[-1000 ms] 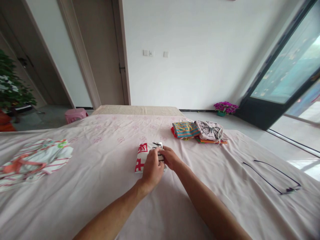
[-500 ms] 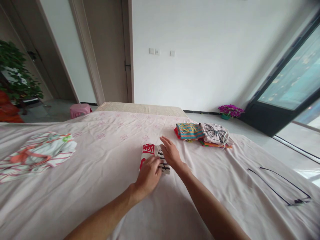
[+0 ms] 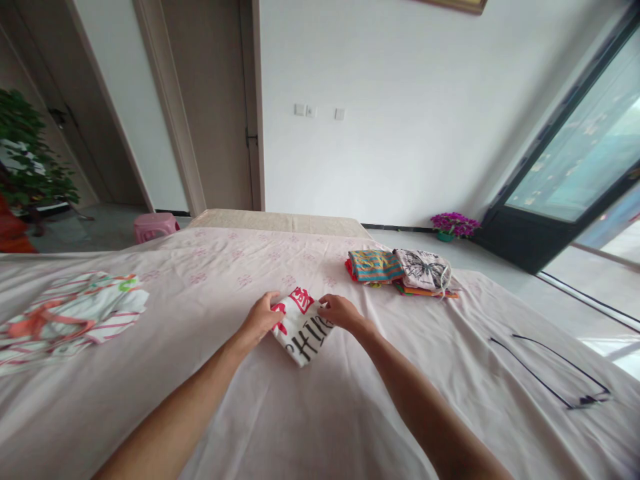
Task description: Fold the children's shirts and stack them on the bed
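A small folded white garment (image 3: pixel 306 327) with red characters and black lettering is turned cornerwise over the middle of the sheet. My left hand (image 3: pixel 263 316) grips its left corner, thumb on top. On the opposite side, my right hand (image 3: pixel 341 312) pinches the right corner. The fingers under the cloth are hidden. Whether the garment rests on the sheet or is slightly raised, I cannot tell.
Folded clothes lie to the right: a striped piece (image 3: pixel 375 267) beside a butterfly-print piece (image 3: pixel 424 270). A loose striped garment (image 3: pixel 75 317) spreads at left. Black-framed glasses (image 3: pixel 563 373) lie at right on the pale sheet (image 3: pixel 240 420). A pink stool (image 3: pixel 156 227) stands beyond.
My hands have gone from lying on top of the folded garment to holding its two side corners. The garment has been rotated, and more of its black lettering shows.
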Demonstrator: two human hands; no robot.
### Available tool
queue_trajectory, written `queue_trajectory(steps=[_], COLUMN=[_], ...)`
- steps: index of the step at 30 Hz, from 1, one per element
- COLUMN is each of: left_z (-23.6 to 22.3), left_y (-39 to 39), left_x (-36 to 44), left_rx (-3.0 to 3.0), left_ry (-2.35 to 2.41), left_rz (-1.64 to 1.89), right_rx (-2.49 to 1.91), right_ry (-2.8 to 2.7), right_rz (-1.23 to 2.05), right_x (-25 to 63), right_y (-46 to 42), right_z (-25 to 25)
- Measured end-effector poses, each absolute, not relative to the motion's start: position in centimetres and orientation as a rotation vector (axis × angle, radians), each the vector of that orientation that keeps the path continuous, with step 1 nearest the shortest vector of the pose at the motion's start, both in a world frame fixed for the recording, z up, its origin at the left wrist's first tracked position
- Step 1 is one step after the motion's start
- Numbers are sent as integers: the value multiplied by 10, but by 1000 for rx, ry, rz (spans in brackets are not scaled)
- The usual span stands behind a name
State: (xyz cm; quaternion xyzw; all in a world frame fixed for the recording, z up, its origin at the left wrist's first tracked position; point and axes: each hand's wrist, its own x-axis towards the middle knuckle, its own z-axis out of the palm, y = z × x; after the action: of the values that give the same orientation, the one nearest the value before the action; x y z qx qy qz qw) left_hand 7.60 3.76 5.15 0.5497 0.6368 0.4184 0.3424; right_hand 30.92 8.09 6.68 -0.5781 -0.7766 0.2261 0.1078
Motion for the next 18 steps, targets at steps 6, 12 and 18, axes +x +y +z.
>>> queue_trajectory(steps=[6,12,18], left_z=[72,45,19], left_y=[49,15,11], left_x=[56,100,118], left_rx=[1675,2264,2253], left_ry=[1747,1924,2073], left_rz=[1056,877,720], right_rx=[-1679,-1151,-1159], right_ry=[-2113,-2243,-2592], right_rz=[620,242,275], right_x=[313,260,251], right_y=[54,41,48], right_z=[66,92,48])
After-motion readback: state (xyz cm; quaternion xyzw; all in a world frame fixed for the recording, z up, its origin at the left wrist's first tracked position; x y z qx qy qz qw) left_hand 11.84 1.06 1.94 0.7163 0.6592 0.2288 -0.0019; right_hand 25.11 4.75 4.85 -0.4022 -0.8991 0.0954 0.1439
